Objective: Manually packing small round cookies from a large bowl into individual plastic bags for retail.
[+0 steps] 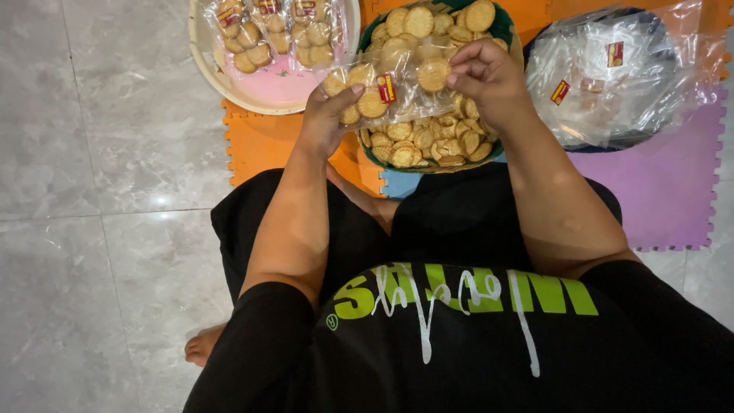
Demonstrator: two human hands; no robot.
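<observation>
A home floor turned small packing station, as I see it through the head camera: glossy grey marble-look floor tiles (99, 153) spread to the left, overlaid with interlocking foam play mats in orange (264, 145) and purple (665, 191). There is no table here; everything sits on the floor. A green basket (501, 27) heaped with round biscuits, a pale round tray (206, 57) of filled bags and a pile of empty clear bags (612, 76) ring a person sitting barefoot, in casual black clothes.
</observation>
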